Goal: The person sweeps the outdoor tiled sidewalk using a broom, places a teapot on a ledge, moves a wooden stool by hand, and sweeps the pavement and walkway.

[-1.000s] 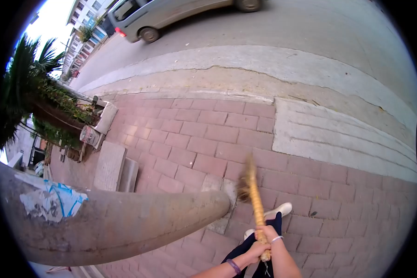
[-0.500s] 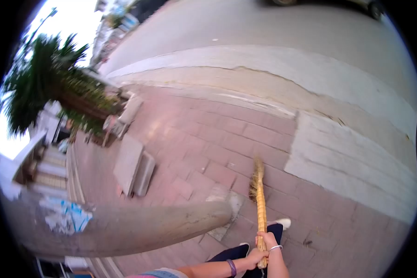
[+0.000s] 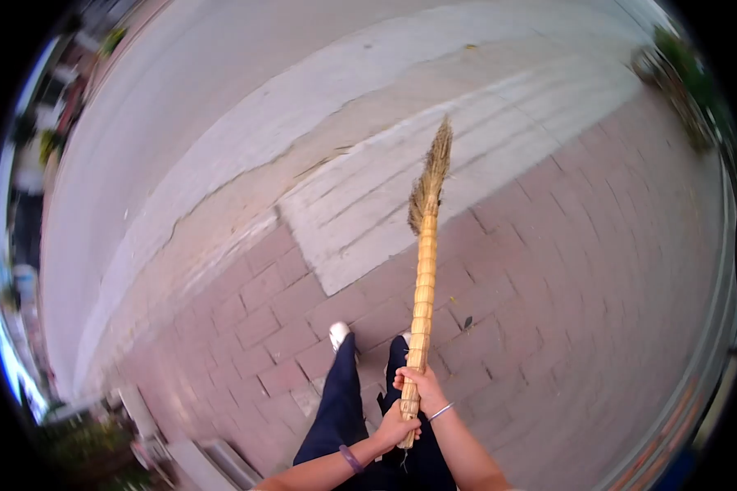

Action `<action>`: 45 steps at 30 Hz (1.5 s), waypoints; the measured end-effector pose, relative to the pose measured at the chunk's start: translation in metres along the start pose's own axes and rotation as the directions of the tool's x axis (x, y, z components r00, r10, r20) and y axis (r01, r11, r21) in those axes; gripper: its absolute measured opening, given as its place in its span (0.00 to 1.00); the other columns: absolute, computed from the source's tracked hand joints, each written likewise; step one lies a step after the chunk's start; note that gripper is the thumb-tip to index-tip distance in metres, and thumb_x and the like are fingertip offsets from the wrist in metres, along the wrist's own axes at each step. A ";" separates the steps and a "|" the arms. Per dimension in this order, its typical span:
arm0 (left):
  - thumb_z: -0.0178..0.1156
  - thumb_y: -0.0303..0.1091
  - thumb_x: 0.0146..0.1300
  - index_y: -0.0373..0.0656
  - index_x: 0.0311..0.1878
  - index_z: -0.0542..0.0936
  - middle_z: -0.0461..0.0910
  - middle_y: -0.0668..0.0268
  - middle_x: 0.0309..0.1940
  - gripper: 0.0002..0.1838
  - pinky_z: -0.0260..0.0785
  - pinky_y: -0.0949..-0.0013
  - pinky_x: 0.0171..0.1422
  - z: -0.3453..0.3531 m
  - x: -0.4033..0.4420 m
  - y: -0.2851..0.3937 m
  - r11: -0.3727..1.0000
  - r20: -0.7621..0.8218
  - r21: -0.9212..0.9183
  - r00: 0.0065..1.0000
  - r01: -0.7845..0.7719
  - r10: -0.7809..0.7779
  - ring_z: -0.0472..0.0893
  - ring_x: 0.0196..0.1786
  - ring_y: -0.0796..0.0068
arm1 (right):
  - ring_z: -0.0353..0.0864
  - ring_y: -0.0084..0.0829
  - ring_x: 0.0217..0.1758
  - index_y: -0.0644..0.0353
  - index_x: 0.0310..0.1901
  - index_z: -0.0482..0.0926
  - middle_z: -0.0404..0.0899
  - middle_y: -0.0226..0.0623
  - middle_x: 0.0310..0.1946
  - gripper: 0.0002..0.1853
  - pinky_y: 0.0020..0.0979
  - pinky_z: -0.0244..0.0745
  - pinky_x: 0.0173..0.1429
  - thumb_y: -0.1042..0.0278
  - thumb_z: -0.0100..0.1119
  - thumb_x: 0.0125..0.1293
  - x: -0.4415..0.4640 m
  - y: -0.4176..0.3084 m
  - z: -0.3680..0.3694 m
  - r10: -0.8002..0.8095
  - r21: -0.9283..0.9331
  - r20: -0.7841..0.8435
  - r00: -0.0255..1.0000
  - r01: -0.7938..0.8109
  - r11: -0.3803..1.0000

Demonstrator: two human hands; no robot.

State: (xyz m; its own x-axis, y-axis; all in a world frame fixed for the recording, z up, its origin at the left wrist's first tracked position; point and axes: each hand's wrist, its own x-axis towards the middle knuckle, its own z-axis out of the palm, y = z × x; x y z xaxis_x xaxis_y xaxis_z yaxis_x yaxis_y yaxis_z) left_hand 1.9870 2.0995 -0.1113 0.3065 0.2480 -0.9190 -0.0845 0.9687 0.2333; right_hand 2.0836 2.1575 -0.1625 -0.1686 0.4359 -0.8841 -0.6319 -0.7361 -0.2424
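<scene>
Yellow straw makes up the one broom (image 3: 425, 278), gripped by two hands. The left hand (image 3: 396, 426) closes round the handle near its bottom end; the right hand (image 3: 418, 385) is wrapped round it just above. Two bracelets show, one purple (image 3: 350, 459) and one pale (image 3: 442, 411), one on each wrist. The broom points away from the person, its bristles in front of the one grooved concrete slab (image 3: 360, 225); whether they touch it, I cannot tell. Two dark trouser legs (image 3: 333, 417) end in two light shoes (image 3: 339, 334), the right one mostly hidden by its trouser leg and the broom. One dark leaf (image 3: 467, 322) lies on the reddish paving (image 3: 540, 303), right of the handle. Beyond the slab runs a grey road (image 3: 164, 106). Two patches of greenery show, lower left (image 3: 82, 446) and upper right (image 3: 681, 59).
</scene>
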 end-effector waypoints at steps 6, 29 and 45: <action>0.54 0.20 0.52 0.39 0.43 0.60 0.70 0.63 0.27 0.17 0.74 0.70 0.26 -0.025 -0.017 0.061 0.969 0.226 0.179 0.952 0.170 -0.208 0.76 0.23 0.73 | 0.75 0.25 0.21 0.65 0.39 0.68 0.74 0.36 0.23 0.13 0.26 0.73 0.24 0.74 0.60 0.53 -0.005 0.010 0.013 -0.064 0.088 -0.207 0.976 0.083 0.993; 0.57 0.28 0.48 0.38 0.30 0.72 0.73 0.62 0.18 0.06 0.69 0.71 0.19 -0.163 0.103 0.026 0.515 0.042 0.722 0.713 0.463 -0.700 0.74 0.16 0.73 | 0.70 0.27 0.15 0.57 0.21 0.71 0.71 0.31 0.15 0.07 0.30 0.67 0.21 0.69 0.57 0.51 0.118 0.232 -0.002 0.195 0.719 -0.576 0.794 0.379 0.582; 0.54 0.21 0.52 0.38 0.35 0.70 0.73 0.64 0.21 0.07 0.71 0.71 0.25 -0.126 0.029 -0.017 0.484 0.141 0.837 0.755 0.255 -0.640 0.76 0.21 0.73 | 0.75 0.24 0.18 0.63 0.32 0.71 0.73 0.34 0.17 0.09 0.26 0.73 0.21 0.73 0.61 0.52 0.004 0.217 0.006 -0.105 0.571 -0.634 0.766 0.555 0.605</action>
State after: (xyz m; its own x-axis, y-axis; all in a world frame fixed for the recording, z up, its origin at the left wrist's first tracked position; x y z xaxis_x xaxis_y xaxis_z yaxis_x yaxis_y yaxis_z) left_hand 1.8779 2.0893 -0.1816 0.4189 -0.4316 -0.7989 0.8306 0.5376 0.1451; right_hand 1.9412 2.0029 -0.2166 0.4169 0.0828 -0.9052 -0.9076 0.0922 -0.4096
